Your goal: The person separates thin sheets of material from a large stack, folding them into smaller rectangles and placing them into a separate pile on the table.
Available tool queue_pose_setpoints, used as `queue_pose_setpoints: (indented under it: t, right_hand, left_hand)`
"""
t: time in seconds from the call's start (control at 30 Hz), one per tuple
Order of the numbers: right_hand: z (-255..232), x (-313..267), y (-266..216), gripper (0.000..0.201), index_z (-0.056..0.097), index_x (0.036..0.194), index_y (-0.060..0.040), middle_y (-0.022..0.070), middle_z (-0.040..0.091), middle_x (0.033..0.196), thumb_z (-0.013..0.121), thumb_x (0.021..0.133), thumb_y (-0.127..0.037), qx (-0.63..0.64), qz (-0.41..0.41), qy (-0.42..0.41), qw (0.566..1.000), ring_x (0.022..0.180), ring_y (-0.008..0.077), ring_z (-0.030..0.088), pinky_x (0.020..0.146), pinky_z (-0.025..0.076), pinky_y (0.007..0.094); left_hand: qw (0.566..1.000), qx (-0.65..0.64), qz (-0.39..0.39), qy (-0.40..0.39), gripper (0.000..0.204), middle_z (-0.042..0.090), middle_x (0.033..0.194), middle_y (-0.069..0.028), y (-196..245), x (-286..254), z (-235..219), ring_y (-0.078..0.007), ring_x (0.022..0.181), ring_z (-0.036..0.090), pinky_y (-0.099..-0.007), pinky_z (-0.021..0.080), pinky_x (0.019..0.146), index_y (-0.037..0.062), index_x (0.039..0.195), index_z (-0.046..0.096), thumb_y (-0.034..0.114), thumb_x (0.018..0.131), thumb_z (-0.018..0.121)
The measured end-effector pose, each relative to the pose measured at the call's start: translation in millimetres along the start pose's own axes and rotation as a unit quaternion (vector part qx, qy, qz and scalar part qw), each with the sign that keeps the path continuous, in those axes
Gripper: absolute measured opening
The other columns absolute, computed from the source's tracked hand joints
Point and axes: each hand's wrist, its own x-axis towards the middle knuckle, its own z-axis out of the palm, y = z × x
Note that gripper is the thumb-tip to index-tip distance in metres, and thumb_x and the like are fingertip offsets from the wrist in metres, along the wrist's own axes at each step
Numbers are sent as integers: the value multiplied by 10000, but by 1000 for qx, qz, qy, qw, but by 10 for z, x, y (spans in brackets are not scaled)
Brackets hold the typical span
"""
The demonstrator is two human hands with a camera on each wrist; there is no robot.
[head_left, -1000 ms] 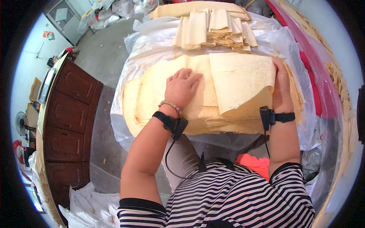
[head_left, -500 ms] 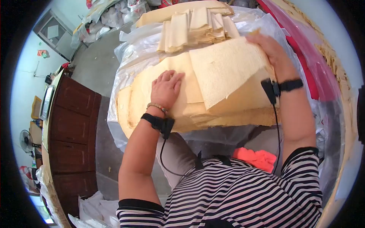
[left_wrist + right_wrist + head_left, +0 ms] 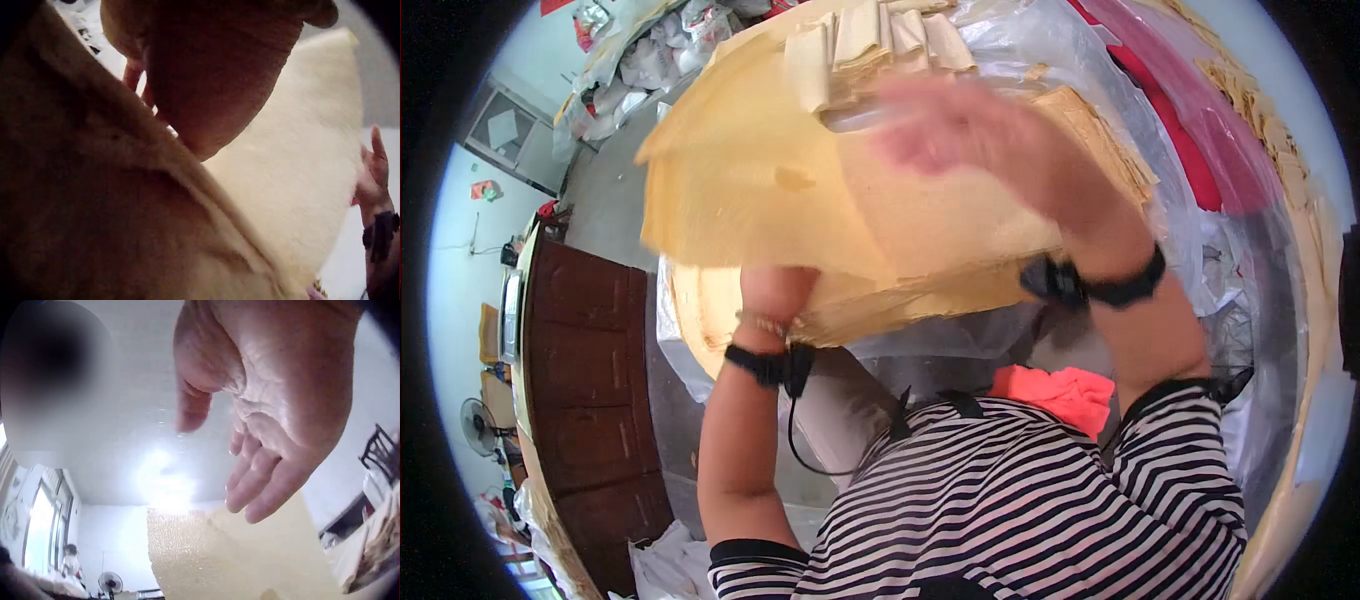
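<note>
A large thin yellowish sheet (image 3: 730,190) spreads in a blur over the left part of a stack of similar sheets (image 3: 960,292). It covers the fingers of my left hand (image 3: 775,292), which lies low at the stack's front left. In the left wrist view my left hand (image 3: 215,69) looks dark, with a few extended fingers partly visible behind a sheet edge. My right hand (image 3: 970,130), blurred, is above the sheet. The right wrist view shows my right hand (image 3: 275,406) with loosely bent fingers and nothing in them, the pale sheet (image 3: 250,550) beyond.
Folded yellowish bundles (image 3: 880,45) lie behind the stack on plastic sheeting (image 3: 1040,45). A dark red wooden cabinet (image 3: 590,350) stands at the left. Red and pink material (image 3: 1170,130) runs along the right, and an orange cloth (image 3: 1055,395) is near the lap.
The sheet's right part has swung over to the left and now covers my left fingers. My right hand has left the stack's right edge and moved left, its grip released. The head view has shifted.
</note>
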Motion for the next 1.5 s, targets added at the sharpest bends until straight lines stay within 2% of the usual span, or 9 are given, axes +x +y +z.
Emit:
queue_pose_setpoints:
  t: [0.1,0.13,0.23,0.37,0.5,0.63,0.83,1.07,1.5]
  right_hand:
    - [176,-848,331,313,684,1280,-37,76,711,1233,647,999,-169,-57,175,-9,983,1140,143,641,1012,497,323]
    - [270,-1073,465,285,703,1242,-31,76,721,1206,649,990,-154,-76,169,-9,983,1123,142,646,1008,496,317]
    - [482,-1539,850,274,710,1211,-16,95,736,1145,651,964,-120,-58,178,5,982,1085,157,658,993,497,310]
    - [502,-1795,968,280,709,1207,-18,130,734,1158,641,965,-141,-78,195,27,977,1079,205,681,967,515,331]
    - [449,-1793,927,256,722,1143,-28,162,726,1120,652,935,-159,-166,130,39,977,1065,294,688,960,530,388]
    - [477,-1629,849,303,691,1197,-58,143,680,1250,684,906,-141,-319,8,66,945,1168,329,631,1039,487,409]
    - [583,-1425,869,440,647,1281,-76,142,580,1410,723,863,-190,-467,-44,80,880,1328,329,525,1102,438,429]
    - [648,-1370,915,431,657,1235,-32,153,590,1370,721,836,-182,-526,-41,136,839,1326,323,520,1070,442,438]
    - [651,-1343,1022,512,615,1300,0,172,556,1413,704,838,-202,-556,-22,129,821,1347,329,499,1065,442,448]
  left_hand:
    - [995,65,45,64,303,716,1100,-173,467,-308,-91,-367,1001,685,-444,552,877,87,1124,721,165,831,715]
    - [995,78,24,-54,348,699,1164,-130,621,-387,-222,-327,1050,678,-433,547,906,126,1192,712,129,845,684]
    - [954,118,244,131,433,649,1278,-96,734,-379,-158,-287,1110,653,-431,538,897,172,1300,669,135,869,660]
    - [938,217,213,168,480,589,1362,-37,926,-13,-312,-253,1261,556,-465,472,1019,235,1318,661,139,848,651]
    - [983,89,92,-133,203,729,1087,-100,951,386,-438,-287,993,693,-397,548,856,154,1075,742,174,890,661]
    - [988,-103,8,-117,169,741,950,-137,963,804,-636,-361,882,700,-438,560,783,81,983,740,224,946,660]
    - [968,-59,209,-127,114,731,965,-102,1225,713,-396,-330,881,701,-425,564,759,118,971,741,161,874,699]
    - [982,-91,133,-94,91,717,867,-124,1279,800,-423,-333,791,696,-405,551,708,89,941,734,159,910,684]
    - [962,8,261,-77,131,718,1005,-35,1397,722,-163,-295,857,697,-401,570,735,143,980,725,182,858,699]
